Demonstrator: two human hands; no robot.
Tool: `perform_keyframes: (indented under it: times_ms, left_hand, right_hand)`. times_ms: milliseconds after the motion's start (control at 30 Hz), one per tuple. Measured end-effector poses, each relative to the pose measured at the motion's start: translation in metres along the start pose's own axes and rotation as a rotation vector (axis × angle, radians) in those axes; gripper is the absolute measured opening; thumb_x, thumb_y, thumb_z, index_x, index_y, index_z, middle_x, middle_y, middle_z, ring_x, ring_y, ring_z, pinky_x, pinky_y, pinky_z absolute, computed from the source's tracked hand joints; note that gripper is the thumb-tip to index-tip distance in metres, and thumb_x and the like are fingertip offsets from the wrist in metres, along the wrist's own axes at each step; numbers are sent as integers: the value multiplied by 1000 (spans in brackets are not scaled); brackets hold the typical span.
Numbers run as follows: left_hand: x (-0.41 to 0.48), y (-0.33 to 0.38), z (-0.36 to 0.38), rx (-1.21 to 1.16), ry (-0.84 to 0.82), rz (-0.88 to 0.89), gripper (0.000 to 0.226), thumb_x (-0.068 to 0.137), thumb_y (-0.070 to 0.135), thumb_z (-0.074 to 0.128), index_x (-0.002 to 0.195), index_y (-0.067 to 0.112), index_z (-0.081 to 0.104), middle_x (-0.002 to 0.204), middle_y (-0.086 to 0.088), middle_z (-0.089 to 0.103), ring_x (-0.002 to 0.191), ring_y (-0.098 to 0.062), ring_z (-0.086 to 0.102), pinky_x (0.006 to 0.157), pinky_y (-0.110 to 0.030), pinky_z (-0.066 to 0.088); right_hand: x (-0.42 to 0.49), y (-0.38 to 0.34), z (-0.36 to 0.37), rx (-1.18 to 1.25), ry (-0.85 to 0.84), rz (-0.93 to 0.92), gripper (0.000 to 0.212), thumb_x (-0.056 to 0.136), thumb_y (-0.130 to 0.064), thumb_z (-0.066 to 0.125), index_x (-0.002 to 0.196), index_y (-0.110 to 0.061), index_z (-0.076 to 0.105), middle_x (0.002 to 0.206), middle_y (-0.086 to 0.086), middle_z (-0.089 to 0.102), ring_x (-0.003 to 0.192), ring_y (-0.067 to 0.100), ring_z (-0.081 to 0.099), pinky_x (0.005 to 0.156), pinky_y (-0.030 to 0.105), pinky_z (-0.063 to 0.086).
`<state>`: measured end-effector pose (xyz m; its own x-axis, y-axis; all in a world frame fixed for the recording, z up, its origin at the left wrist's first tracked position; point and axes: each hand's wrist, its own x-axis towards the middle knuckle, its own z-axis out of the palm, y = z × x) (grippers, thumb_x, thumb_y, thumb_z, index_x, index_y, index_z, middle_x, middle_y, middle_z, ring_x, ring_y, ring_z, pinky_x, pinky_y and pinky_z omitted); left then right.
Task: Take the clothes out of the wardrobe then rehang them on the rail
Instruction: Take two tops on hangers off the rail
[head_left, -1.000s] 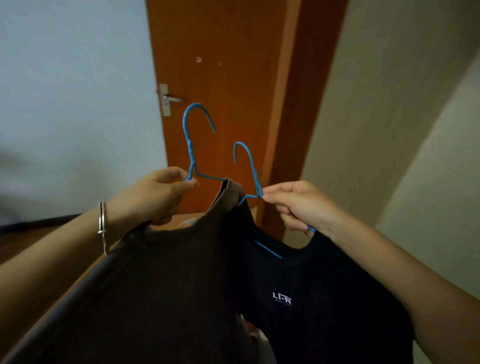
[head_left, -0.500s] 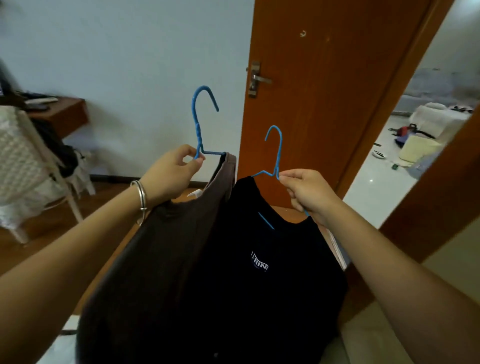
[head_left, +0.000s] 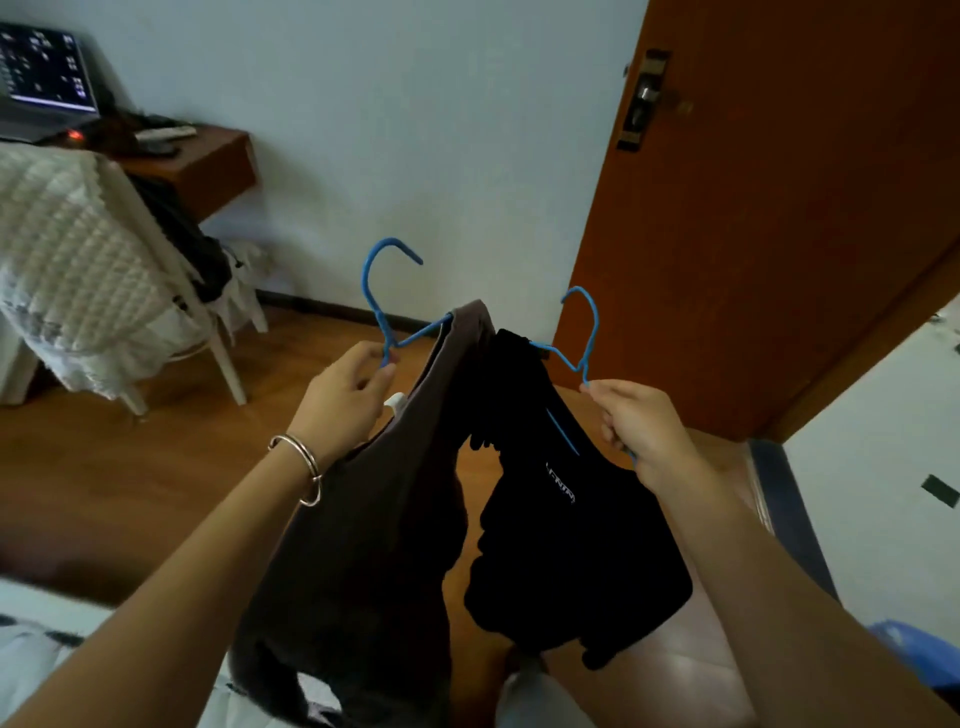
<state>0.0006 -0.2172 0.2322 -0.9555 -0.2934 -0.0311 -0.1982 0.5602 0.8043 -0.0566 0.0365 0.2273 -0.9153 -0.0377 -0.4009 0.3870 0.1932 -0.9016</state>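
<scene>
My left hand (head_left: 345, 397) grips a blue wire hanger (head_left: 387, 296) at its neck; a dark brown shirt (head_left: 374, 519) hangs from it. My right hand (head_left: 641, 428) pinches a second blue wire hanger (head_left: 584, 332) that carries a black T-shirt (head_left: 576, 551) with a small white logo. Both garments hang side by side in front of me over the wooden floor, hooks pointing up. No wardrobe or rail is in view.
An orange-brown door (head_left: 779, 234) stands open at the right, with a tiled room beyond. A white chair (head_left: 78, 260) draped in cream fabric stands at the left in front of a wooden desk (head_left: 208, 161) with a laptop (head_left: 44, 88). A white bed edge (head_left: 47, 618) is at bottom left.
My view has swung left and down, from the door and wall to the room with the chair and desk. Both hands keep their hangers; the two shirts now hang further apart.
</scene>
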Motion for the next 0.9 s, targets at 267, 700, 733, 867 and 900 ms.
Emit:
perform_keyframes:
  times_ms: [267, 700, 733, 867, 900]
  left_hand:
    - [81, -33, 19, -115, 215, -294, 19, 94, 27, 47, 108, 17, 55, 63, 4, 51, 47, -11, 42, 44, -20, 32]
    - [149, -70, -29, -22, 689, -685, 19, 91, 27, 51, 92, 10, 59, 67, -3, 56, 59, -16, 50, 56, -28, 38]
    - [146, -77, -39, 1, 743, -715, 20, 90, 27, 52, 91, 9, 60, 71, -6, 58, 65, -20, 52, 62, -30, 40]
    - [151, -115, -80, -46, 874, -792, 19, 89, 28, 53, 84, 11, 59, 70, -4, 55, 63, -20, 47, 65, -30, 36]
    - [156, -126, -91, -65, 897, -802, 17, 90, 28, 53, 84, 12, 58, 68, -2, 54, 60, -17, 45, 63, -29, 35]
  right_hand:
    - [124, -28, 19, -105, 6, -20, 28, 94, -15, 51, 117, -4, 62, 70, -9, 46, 68, 5, 42, 82, 26, 33]
    - [299, -101, 142, -441, -324, -242, 20, 89, -12, 57, 104, -2, 67, 80, 2, 62, 67, 6, 54, 56, 13, 42]
    - [309, -106, 159, -463, -353, -268, 20, 89, -13, 57, 102, -2, 68, 77, 0, 61, 66, 5, 54, 53, 9, 42]
    - [337, -125, 243, -539, -469, -346, 14, 88, -16, 59, 97, -8, 68, 73, -3, 61, 64, 3, 54, 55, 14, 41]
    - [342, -130, 269, -554, -493, -374, 17, 88, -15, 60, 98, -5, 69, 76, 0, 62, 66, 8, 56, 60, 19, 42]
